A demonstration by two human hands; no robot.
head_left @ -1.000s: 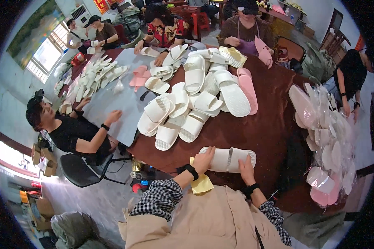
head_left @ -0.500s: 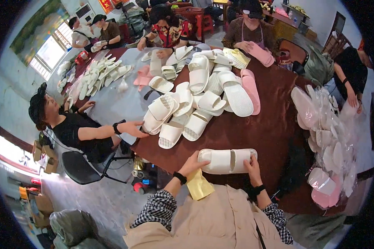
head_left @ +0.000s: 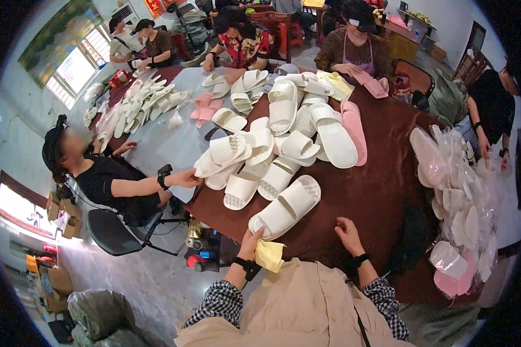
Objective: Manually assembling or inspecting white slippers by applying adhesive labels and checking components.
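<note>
A white slipper (head_left: 286,209) lies slanted across the near part of the brown-covered table (head_left: 364,196), its far end close to the slipper pile. My left hand (head_left: 250,244) grips the slipper's near left end. Against the same palm hangs a yellow cloth (head_left: 270,256). To the right, apart from the slipper, my right hand (head_left: 348,235) is over the table, its fingers loosely bent and nothing in them. Beyond the held slipper lies a heap of white slippers (head_left: 278,175), with a pink slipper (head_left: 354,134) at its right edge.
At left a person's hand (head_left: 186,178) touches the heap. Other people sit along the far side, one holding a pink slipper (head_left: 370,84). Bagged slippers (head_left: 454,202) lie at the right edge. More white slippers (head_left: 142,110) are piled at far left, near a chair (head_left: 113,231).
The slipper has swung from level to slanted, its right end now pointing away from me. My right hand has let go of it. The neighbour's hand stays at the heap.
</note>
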